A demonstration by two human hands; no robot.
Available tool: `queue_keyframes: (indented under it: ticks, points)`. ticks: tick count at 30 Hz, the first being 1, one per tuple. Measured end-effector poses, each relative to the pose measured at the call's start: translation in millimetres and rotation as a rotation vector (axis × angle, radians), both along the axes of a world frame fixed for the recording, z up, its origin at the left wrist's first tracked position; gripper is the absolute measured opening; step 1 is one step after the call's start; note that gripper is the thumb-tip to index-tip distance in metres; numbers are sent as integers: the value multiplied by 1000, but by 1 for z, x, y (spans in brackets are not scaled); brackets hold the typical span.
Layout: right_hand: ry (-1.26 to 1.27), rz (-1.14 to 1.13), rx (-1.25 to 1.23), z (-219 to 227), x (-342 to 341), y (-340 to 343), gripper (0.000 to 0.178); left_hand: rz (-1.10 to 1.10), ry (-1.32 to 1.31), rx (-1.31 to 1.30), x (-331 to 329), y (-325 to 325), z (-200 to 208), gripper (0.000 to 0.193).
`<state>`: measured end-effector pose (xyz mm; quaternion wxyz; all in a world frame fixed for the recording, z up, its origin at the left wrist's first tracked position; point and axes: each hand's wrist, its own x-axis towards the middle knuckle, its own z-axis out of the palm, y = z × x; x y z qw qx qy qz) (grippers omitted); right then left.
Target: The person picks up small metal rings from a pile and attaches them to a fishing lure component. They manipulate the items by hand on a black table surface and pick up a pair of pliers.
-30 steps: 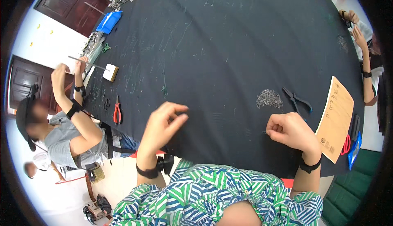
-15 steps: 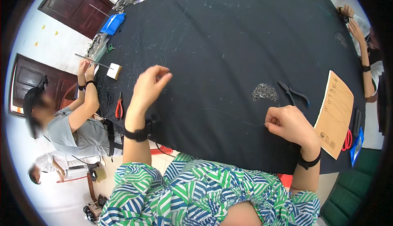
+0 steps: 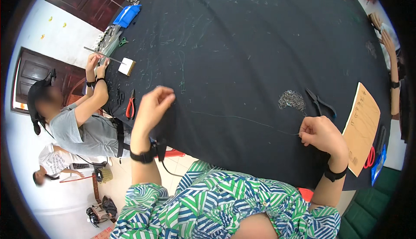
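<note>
My right hand [image 3: 323, 136] is closed, with thumb and forefinger pinched on a thin line [image 3: 242, 117]. That line stretches leftward over the black tablecloth and fades from sight short of my left hand. My left hand [image 3: 151, 109] hovers over the cloth with its fingertips drawn together in a pinch, slightly blurred; whatever they hold is too fine to make out. Just beyond my right hand lies a heap of small metal hook-like pieces [image 3: 291, 100]. Beside the heap are dark pliers [image 3: 320, 104], partly behind that hand.
Right of my right hand lie a tan card [image 3: 362, 130], red-handled scissors [image 3: 369, 157] and a blue packet [image 3: 379, 165]. At left are red pliers [image 3: 130, 105], a white block [image 3: 126, 66] with a rod, and a co-worker [image 3: 82, 117]. Another person's hands [image 3: 385, 39] show far right.
My left hand has moved lower in the picture, and my right hand has shifted a little right and down. More of the line now shows, stretched between them. The whole view has shifted slightly.
</note>
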<state>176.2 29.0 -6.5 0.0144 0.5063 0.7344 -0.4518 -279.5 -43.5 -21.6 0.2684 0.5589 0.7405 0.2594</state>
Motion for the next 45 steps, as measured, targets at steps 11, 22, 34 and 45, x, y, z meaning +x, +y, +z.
queue_keyframes:
  ticks: [11, 22, 34, 45]
  points:
    - [24, -5, -36, 2, -3, 0, 7, 46, 144, 85, -50, 142, -44, 24]
    - [3, 21, 0, 1, -4, 2, 7, 235, -277, 256, -41, 60, 8, 15]
    - [-18, 8, -14, 0, -5, 3, 8, 392, -339, 425, -70, -30, 62, 10]
    - [0, 20, -14, 2, -7, 2, 8, 168, -37, 184, -109, 105, -21, 25]
